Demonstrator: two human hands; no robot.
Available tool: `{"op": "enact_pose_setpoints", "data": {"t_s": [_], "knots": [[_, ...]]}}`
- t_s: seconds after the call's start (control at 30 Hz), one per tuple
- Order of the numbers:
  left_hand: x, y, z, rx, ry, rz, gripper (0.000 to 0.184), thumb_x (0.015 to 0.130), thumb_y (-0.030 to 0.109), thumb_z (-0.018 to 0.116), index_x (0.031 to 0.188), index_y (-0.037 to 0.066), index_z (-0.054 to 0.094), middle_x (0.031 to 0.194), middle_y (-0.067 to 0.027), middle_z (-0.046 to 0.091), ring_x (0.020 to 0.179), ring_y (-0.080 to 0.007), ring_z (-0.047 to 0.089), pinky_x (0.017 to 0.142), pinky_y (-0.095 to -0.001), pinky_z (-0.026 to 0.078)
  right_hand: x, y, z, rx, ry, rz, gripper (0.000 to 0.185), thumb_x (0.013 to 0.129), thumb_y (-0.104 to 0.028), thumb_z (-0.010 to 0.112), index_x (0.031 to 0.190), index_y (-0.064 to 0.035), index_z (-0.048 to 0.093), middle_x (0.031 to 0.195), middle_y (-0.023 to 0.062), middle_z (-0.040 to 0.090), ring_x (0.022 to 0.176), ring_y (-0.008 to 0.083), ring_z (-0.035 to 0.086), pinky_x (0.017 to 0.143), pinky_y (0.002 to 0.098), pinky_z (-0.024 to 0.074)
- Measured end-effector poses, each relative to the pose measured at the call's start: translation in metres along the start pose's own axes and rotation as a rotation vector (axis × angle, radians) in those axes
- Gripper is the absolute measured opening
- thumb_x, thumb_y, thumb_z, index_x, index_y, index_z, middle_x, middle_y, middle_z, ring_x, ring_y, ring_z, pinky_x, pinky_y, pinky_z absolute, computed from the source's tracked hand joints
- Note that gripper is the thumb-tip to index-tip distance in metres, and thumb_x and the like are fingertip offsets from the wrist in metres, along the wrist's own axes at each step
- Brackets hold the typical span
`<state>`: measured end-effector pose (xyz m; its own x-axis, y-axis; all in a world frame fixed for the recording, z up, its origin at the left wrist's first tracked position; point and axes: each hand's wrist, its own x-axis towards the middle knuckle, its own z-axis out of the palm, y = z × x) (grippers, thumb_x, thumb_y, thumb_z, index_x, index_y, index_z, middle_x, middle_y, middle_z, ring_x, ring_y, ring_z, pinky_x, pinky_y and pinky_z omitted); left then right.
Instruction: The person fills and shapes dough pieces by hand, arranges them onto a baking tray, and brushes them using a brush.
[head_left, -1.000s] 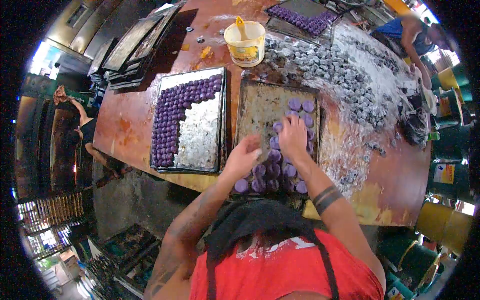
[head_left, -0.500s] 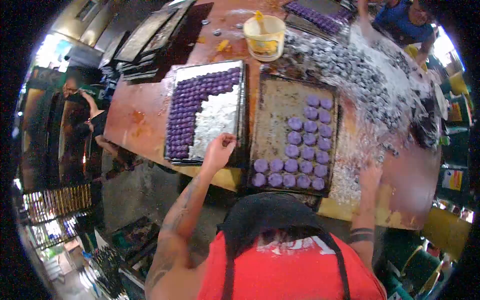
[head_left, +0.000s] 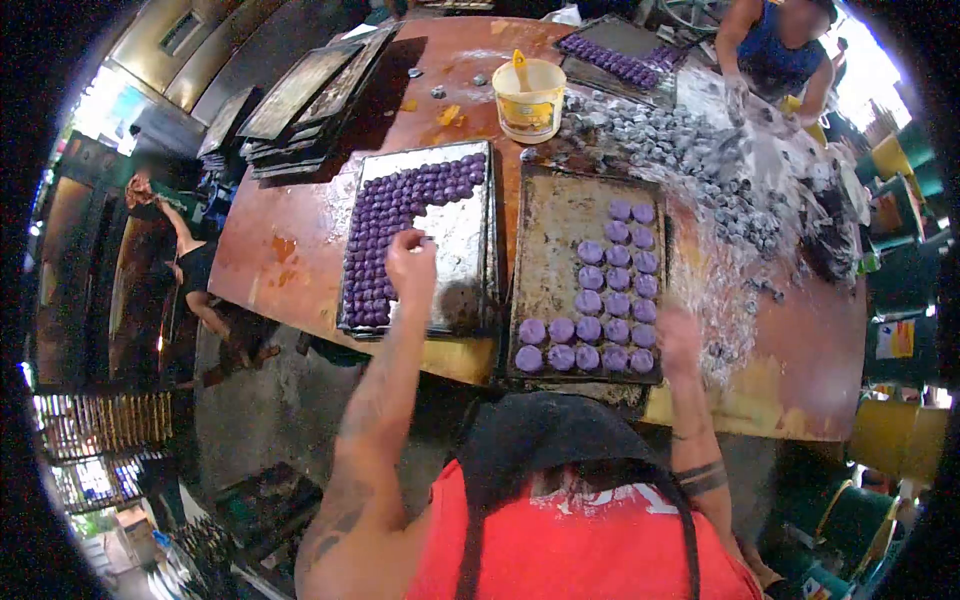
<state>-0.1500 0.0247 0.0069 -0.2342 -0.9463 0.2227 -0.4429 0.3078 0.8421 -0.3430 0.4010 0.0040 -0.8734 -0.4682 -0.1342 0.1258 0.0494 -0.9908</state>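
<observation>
My left hand (head_left: 412, 262) is over the left tray (head_left: 493, 255), by the edge of the packed dark purple dough balls (head_left: 375, 225). Its fingers are pinched together, and whatever may be between them is too small to make out. White covers the rest of that tray's bottom. Smeared by motion, my right hand (head_left: 680, 338) is at the right edge of a second tray (head_left: 545, 220), so its fingers cannot be read. Flattened light purple dough rounds (head_left: 588, 302) lie in rows along this tray's right side and near end.
A bucket (head_left: 528, 112) with a yellow-handled brush stands behind the trays. Floured dark pieces (head_left: 700, 160) cover the table's right side. Stacked trays (head_left: 300, 90) lie far left. A person in blue (head_left: 785, 55) works at the far right; another person (head_left: 195, 260) is at left.
My left hand has moved up and left, from the tray's near right part to the edge of the dough balls. My right hand has come left from the floured table to the second tray's edge.
</observation>
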Motion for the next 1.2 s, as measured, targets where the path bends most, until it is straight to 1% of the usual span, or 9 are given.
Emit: {"op": "enact_pose_setpoints", "data": {"t_s": [0.1, 0.43, 0.6, 0.7, 0.77, 0.83, 0.9, 1.0, 1.2], "knots": [[-0.062, 0.065, 0.017, -0.990, -0.379, -0.444, 0.014, 0.084, -0.006, 0.061, 0.097, 0.000, 0.062, 0.095, -0.0123, 0.066, 0.082, -0.0197, 0.064, 0.076, -0.0310, 0.054, 0.006, -0.043, 0.064, -0.415, -0.269, -0.347, 0.029, 0.087, -0.014, 0.061, 0.113, -0.0023, 0.061, 0.107, 0.0167, 0.065, 0.107, 0.0301, 0.062, 0.092, 0.0382, 0.0485], [-0.128, 0.139, 0.006, -0.887, -0.788, -0.521, 0.023, 0.094, 0.004, 0.055, 0.117, 0.001, 0.058, 0.106, -0.0062, 0.063, 0.090, -0.0126, 0.060, 0.081, -0.0279, 0.051, -0.010, -0.080, 0.122, -0.732, -0.238, -0.863, 0.031, 0.080, -0.009, 0.073, 0.109, -0.0018, 0.061, 0.094, 0.0088, 0.061, 0.089, 0.0195, 0.060, 0.079, 0.0332, 0.0496], [-0.128, 0.142, 0.015, -0.740, -0.837, -0.211, 0.027, 0.091, 0.002, 0.061, 0.117, 0.001, 0.058, 0.101, -0.0049, 0.063, 0.092, -0.0129, 0.060, 0.082, -0.0280, 0.051, -0.003, -0.090, 0.088, -0.388, -0.406, -0.419, 0.028, 0.085, -0.010, 0.072, 0.110, -0.0025, 0.061, 0.093, 0.0039, 0.061, 0.084, 0.0157, 0.061, 0.078, 0.0283, 0.0493], [-0.132, 0.150, 0.028, -0.995, -0.861, -0.485, 0.025, 0.088, 0.002, 0.063, 0.113, 0.000, 0.062, 0.106, -0.0075, 0.065, 0.093, -0.0148, 0.062, 0.082, -0.0291, 0.051, 0.002, -0.086, 0.082, 0.030, -0.398, -0.035, 0.027, 0.085, -0.014, 0.072, 0.105, -0.0012, 0.061, 0.098, 0.0061, 0.065, 0.090, 0.0156, 0.060, 0.079, 0.0314, 0.0511], [-0.132, 0.175, 0.023, -1.023, -0.851, -0.590, 0.018, 0.088, -0.001, 0.064, 0.106, -0.001, 0.064, 0.105, -0.0073, 0.066, 0.090, -0.0132, 0.062, 0.078, -0.0278, 0.052, 0.000, -0.095, 0.090, 0.188, -0.311, -0.055, 0.027, 0.084, -0.011, 0.070, 0.107, -0.0014, 0.060, 0.099, 0.0069, 0.065, 0.091, 0.0166, 0.061, 0.082, 0.0311, 0.0511], [-0.127, 0.175, 0.032, -0.826, -0.787, -0.289, 0.017, 0.088, 0.000, 0.063, 0.106, -0.001, 0.064, 0.105, -0.0074, 0.066, 0.092, -0.0138, 0.062, 0.081, -0.0278, 0.051, -0.003, -0.098, 0.094, 0.347, -0.224, -0.064, 0.027, 0.084, -0.008, 0.068, 0.109, -0.0015, 0.060, 0.100, 0.0076, 0.065, 0.093, 0.0177, 0.062, 0.084, 0.0307, 0.0510], [-0.130, 0.175, 0.039, -0.523, -0.677, -0.053, 0.017, 0.089, 0.001, 0.062, 0.106, -0.001, 0.062, 0.105, -0.0071, 0.065, 0.095, -0.0151, 0.062, 0.083, -0.0277, 0.051, -0.002, -0.104, 0.087, 0.178, -0.145, -0.168, 0.025, 0.085, -0.008, 0.067, 0.109, -0.0026, 0.062, 0.100, 0.0068, 0.065, 0.095, 0.0165, 0.062, 0.086, 0.0310, 0.0506], [-0.153, 0.185, 0.050, -0.866, -0.585, 0.039, 0.018, 0.090, 0.002, 0.062, 0.107, -0.001, 0.061, 0.104, -0.0070, 0.065, 0.095, -0.0159, 0.063, 0.082, -0.0277, 0.052, -0.004, -0.132, 0.082, -0.278, -0.038, -0.461, 0.023, 0.084, -0.001, 0.062, 0.106, -0.0032, 0.066, 0.107, 0.0089, 0.062, 0.101, 0.0200, 0.060, 0.089, 0.0314, 0.0486], [-0.113, 0.171, 0.065, -0.961, -0.839, -0.556, 0.033, 0.085, 0.005, 0.071, 0.115, -0.001, 0.060, 0.104, -0.0074, 0.063, 0.092, -0.0164, 0.063, 0.075, -0.0267, 0.053, 0.022, -0.113, 0.066, -0.692, -0.194, -0.765, 0.034, 0.080, 0.000, 0.065, 0.114, -0.0074, 0.066, 0.124, 0.0113, 0.062, 0.115, 0.0294, 0.056, 0.101, 0.0389, 0.0431]]}}
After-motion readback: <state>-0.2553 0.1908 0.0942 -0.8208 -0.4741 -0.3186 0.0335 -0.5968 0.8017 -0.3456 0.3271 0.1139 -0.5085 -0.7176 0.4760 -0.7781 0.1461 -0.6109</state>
